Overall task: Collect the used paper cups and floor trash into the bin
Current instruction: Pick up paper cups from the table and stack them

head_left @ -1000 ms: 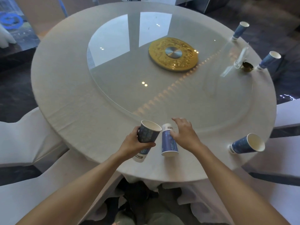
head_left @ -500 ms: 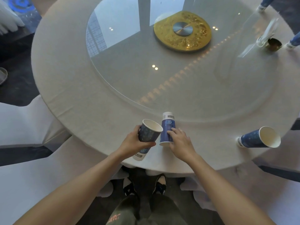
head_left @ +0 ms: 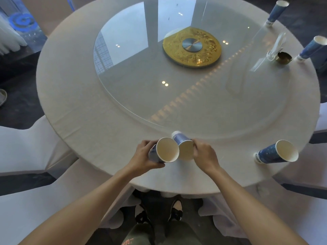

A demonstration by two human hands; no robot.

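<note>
Cups in hand at lower center: left hand (head_left: 144, 156) wraps 1 paper cup (head_left: 165, 151), right hand (head_left: 203, 154) pinches a 2nd cup (head_left: 184, 145), mouths touching. 3 cups left on table (head_left: 74, 89): right edge (head_left: 276, 152), upper right (head_left: 277, 12), (head_left: 312, 48). Bin not visible.

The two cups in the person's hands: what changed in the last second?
The right hand took hold of the upside-down cup and tipped it mouth-up beside the left hand's cup, which tilted too. The other cups on the table stayed put.
</note>
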